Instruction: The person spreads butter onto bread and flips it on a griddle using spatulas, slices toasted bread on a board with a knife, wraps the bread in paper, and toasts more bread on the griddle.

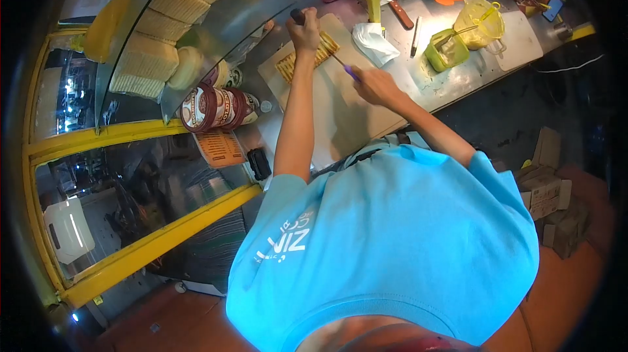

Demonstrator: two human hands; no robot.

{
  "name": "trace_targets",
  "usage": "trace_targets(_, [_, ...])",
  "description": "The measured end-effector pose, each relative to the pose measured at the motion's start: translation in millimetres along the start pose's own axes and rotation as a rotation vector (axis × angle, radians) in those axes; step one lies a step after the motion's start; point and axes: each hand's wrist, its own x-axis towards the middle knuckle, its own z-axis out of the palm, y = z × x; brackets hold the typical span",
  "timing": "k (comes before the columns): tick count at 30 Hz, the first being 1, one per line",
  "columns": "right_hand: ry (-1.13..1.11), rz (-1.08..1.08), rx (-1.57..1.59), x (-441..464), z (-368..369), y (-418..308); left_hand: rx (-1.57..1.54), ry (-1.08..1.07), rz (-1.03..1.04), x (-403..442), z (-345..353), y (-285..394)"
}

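Grilled bread (307, 56) with dark stripes lies on a pale cutting board (340, 117). My left hand (305, 33) is closed round a dark-handled tool (298, 16) at the bread's far side; its working end is hidden behind the hand. To the right of the bread, my right hand (378, 86) grips a purple-handled utensil (352, 73). Its thin metal end points at the bread's right edge, but its exact kind is too small to tell.
Beyond the board are crumpled white paper (376, 43), a wooden-handled knife (401, 15), a green container (447, 51) and a yellow tub (481, 22). Maroon-lidded tubs (219, 107) stand left, below stacked bread slices (147, 61) behind glass. A yellow frame (157, 244) borders the left.
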Motion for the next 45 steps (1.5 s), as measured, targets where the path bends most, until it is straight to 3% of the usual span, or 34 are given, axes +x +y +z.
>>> trace_targets(3, [-0.062,0.028,-0.008,-41,-20,-9,-0.008,-0.034,-0.048,1,-6,2])
trace_targets(7, [0.067,0.006,0.052,31,31,-1,-0.048,-0.109,-0.061,1,-6,8])
trace_targets(10, [0.044,0.004,-0.039,35,50,9,0.009,-0.088,-0.021,-4,-7,-1])
trace_targets(16, [-0.164,0.067,-0.034,-124,-10,25,-0.048,0.005,0.005,0,-13,4])
trace_targets(19, [-0.179,0.095,0.126,-138,-41,18,-0.144,-0.020,-0.061,-1,-27,4])
trace_targets(22, [-0.072,0.017,0.056,-113,-38,10,-0.122,-0.096,-0.050,-5,-19,6])
trace_targets(25, [0.001,-0.054,0.159,-75,7,36,-0.024,-0.164,-0.025,-10,-11,0])
trace_targets(27, [-0.220,0.147,0.795,-61,32,44,0.023,-0.196,-0.021,-17,-13,4])
trace_targets(32, [-0.063,0.031,0.556,-65,23,41,-0.077,-0.101,-0.040,-27,-1,71])
trace_targets(33, [-0.026,-0.011,0.428,-69,19,41,-0.031,-0.261,0.036,-20,-18,71])
trace_targets(34, [-0.021,-0.010,0.433,-74,13,38,-0.028,-0.267,0.036,-18,-19,66])
trace_targets(36, [0.033,-0.034,0.072,-99,4,24,0.017,-0.143,-0.172,-18,-27,54])
trace_targets(39, [-0.048,0.077,-0.019,-135,-8,6,0.053,-0.164,-0.095,-14,-39,18])
trace_targets(42, [-0.053,0.036,0.036,-143,-15,0,0.053,-0.072,-0.101,-20,-29,24])
trace_targets(45, [0.039,-0.032,0.062,-103,5,-1,0.045,-0.133,-0.060,-17,-36,21])
